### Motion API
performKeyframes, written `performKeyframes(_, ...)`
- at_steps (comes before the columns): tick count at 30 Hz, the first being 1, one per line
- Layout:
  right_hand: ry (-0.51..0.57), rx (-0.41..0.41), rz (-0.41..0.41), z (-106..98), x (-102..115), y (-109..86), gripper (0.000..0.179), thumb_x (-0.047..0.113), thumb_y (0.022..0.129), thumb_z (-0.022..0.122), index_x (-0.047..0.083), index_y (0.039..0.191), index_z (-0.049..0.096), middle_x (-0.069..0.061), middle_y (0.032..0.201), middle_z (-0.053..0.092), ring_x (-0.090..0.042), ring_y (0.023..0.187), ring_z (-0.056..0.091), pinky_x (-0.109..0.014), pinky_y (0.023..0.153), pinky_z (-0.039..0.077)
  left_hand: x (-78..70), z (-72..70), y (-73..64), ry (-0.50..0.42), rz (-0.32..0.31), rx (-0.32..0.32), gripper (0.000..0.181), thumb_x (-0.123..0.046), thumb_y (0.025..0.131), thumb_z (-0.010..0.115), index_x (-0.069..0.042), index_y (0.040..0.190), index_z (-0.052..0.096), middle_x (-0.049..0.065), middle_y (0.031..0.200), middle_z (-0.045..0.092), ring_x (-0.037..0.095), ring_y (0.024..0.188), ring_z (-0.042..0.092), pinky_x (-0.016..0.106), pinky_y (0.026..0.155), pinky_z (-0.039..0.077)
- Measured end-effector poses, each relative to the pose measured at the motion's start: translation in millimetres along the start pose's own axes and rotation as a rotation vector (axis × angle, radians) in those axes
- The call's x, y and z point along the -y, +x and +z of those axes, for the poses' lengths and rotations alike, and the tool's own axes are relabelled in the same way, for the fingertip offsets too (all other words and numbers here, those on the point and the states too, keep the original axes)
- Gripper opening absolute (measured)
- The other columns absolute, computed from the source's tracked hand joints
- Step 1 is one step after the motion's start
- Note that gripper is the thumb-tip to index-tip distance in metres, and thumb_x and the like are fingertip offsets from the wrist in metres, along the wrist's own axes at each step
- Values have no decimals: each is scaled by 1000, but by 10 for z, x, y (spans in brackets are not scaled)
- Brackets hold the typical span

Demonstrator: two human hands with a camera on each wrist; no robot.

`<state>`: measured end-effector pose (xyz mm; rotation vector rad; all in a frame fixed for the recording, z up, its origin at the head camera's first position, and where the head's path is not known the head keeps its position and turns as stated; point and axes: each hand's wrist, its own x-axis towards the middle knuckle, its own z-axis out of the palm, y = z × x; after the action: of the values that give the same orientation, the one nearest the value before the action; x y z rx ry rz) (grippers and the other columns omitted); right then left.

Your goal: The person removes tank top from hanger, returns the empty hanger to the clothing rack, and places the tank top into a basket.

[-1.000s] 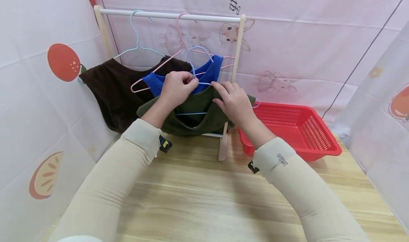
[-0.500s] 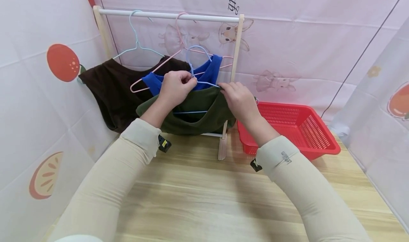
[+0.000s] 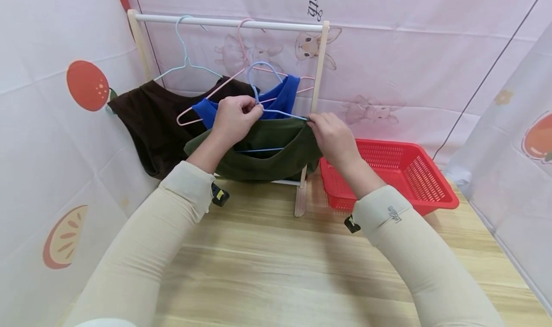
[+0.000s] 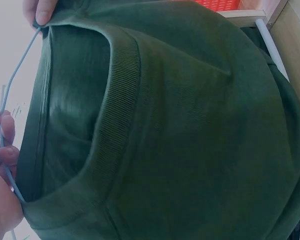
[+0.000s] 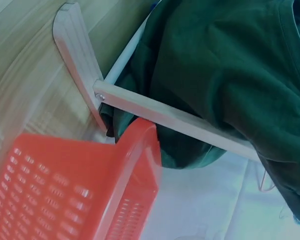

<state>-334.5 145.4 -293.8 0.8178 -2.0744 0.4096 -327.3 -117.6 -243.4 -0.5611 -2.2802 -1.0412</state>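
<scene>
Both are pinching: left hand (image 3: 235, 118) on blue hanger (image 3: 284, 113), right hand (image 3: 335, 136) farther right along it, on green shirt (image 3: 269, 168).

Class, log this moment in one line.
left hand: pinches blue hanger | right hand: pinches green shirt at neckline | hook: off rail

A dark green top (image 3: 267, 169), its ribbed neckline gaping, drapes from a pale blue hanger (image 3: 281, 111), hook uppermost.
</scene>
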Motion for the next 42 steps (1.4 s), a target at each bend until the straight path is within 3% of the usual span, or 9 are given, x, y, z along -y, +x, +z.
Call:
performKeyframes(11, -10, 30, 94, -69, -156, -101, 26, 18, 100, 57, 4, 120, 64, -15, 108, 69, -29, 101, 64, -41, 92, 54, 37, -12, 20, 16, 22, -37, 20, -21, 94, 63, -6, 83, 71, 7, 70, 60, 18, 66, 50, 27, 60, 38)
performKeyframes(21, 9, 29, 180, -85, -293, -171, 26, 19, 99, 59, 4, 119, 64, -14, 110, 68, -29, 105, 63, -42, 97, 52, 54, -34, 12, 4, 12, -34, 22, -24, 95, 63, -7, 87, 72, 7, 75, 63, 17, 69, 51, 26, 61, 41)
performKeyframes(29, 64, -38, 209, -61, -364, -230, 25, 18, 100, 57, 1, 116, 65, -16, 110, 68, -30, 104, 64, -44, 97, 50, 88, -31, 3, -23, -4, -33, 22, -24, 96, 63, -6, 87, 71, 7, 73, 60, 18, 68, 50, 27, 60, 42)
performKeyframes(35, 138, -110, 293, -29, -391, -267, 24, 20, 100, 58, 3, 114, 68, -14, 111, 70, -28, 104, 66, -43, 96, 50, 101, -11, -8, -50, 30, -34, 24, -25, 98, 61, -5, 88, 70, 7, 73, 60, 17, 67, 50, 25, 60, 41)
performKeyframes(42, 180, -191, 410, -2, -398, -295, 23, 25, 97, 64, 7, 109, 72, -12, 103, 74, -32, 92, 70, -45, 85, 53, 116, 5, -23, -62, 60, -29, 25, -27, 99, 60, -4, 92, 69, 8, 79, 65, 17, 70, 54, 25, 63, 44)
